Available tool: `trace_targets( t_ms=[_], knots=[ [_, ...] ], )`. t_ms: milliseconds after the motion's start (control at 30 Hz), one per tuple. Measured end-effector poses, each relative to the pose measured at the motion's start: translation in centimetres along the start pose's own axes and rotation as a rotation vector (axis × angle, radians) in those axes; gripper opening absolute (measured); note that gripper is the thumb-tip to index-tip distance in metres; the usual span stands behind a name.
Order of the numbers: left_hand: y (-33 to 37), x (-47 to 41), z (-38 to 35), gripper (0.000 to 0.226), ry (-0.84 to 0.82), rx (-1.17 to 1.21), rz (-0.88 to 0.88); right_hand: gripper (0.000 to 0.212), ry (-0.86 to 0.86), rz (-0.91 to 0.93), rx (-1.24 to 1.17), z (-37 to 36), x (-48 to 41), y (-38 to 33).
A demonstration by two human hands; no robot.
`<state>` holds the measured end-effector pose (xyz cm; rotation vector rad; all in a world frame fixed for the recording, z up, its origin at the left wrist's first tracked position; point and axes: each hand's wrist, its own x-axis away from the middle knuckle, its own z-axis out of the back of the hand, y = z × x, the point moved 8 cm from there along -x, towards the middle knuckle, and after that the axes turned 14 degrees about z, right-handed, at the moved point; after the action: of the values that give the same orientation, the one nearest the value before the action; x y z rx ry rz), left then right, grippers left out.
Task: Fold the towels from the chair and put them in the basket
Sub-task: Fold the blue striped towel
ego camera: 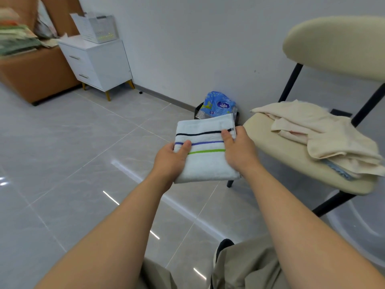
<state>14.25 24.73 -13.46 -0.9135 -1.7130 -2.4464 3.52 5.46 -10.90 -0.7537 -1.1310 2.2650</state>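
Observation:
A folded white towel (205, 163) with black, purple and green stripes hangs in the air over the floor, held between both hands. My left hand (171, 158) grips its left edge with the thumb on top. My right hand (237, 149) grips its right edge, thumb across the stripes. On the right, the cream chair (268, 132) carries a loose heap of beige towels (325, 132), with a bit of blue cloth (338, 171) showing under them. A white slotted basket (100, 28) stands on the far cabinet.
A black bin holding a blue plastic package (218, 105) stands by the wall just behind the towel. A white two-drawer cabinet (98, 63) and a brown sofa (31, 76) with stacked cloth are at the far left. Grey tiled floor lies between.

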Motion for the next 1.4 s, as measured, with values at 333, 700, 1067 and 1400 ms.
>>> trace_targets(
  t_ms=[333,700,1067,1400],
  knots=[
    [-1.4,1.9,-0.9,0.028,-0.454,0.306,0.406,0.033,-0.288,-0.337,-0.602,-2.7,2.1,0.7],
    [-1.3,1.9,0.0,0.016,-0.43,0.368,0.415,0.035,-0.417,-0.528,-0.735,-4.1,3.5,1.8],
    [3.9,4.0,1.4,0.055,-0.701,0.533,-0.044,0.064,-0.4,-0.088,-1.164,-0.3,2.7,-5.0],
    [4.7,5.4,0.9,0.068,-0.868,0.549,-0.131,0.13,-0.427,-0.107,-1.275,-0.5,2.7,-4.7]
  ],
)
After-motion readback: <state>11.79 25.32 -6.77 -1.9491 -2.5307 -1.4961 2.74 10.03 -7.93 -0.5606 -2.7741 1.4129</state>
